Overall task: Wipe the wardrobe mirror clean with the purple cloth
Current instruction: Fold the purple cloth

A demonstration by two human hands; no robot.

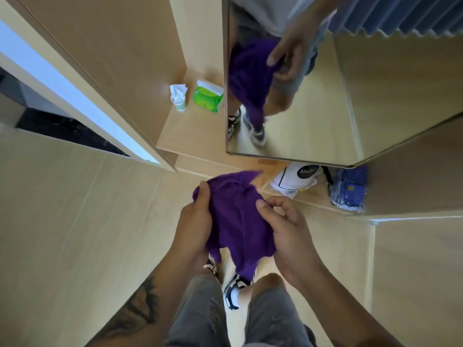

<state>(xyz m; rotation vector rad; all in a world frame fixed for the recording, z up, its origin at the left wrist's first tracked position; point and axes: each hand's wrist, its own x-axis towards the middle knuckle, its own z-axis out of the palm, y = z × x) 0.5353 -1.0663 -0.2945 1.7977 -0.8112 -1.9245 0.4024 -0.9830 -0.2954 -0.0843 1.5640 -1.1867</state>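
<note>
On the far shelf [190,126] to the left sits a green tissue pack [208,99]. Nearer, my left hand [193,221] curls its grip round the purple cloth [235,221], bunched in front of me; my right hand [290,236] pinches its other side. The wardrobe mirror [350,96] stands far right, apart from the cloth.

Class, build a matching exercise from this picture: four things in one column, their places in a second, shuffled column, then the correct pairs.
Things
1. crumpled purple cloth
2. green tissue pack
3. white bag with black round label
4. blue patterned plastic-wrapped bundle

Places
A. low shelf, right of the white bag
B. held in both hands
C. ledge left of the mirror
D. low shelf under the mirror's bottom edge

Pairs: 1-B, 2-C, 3-D, 4-A
</note>
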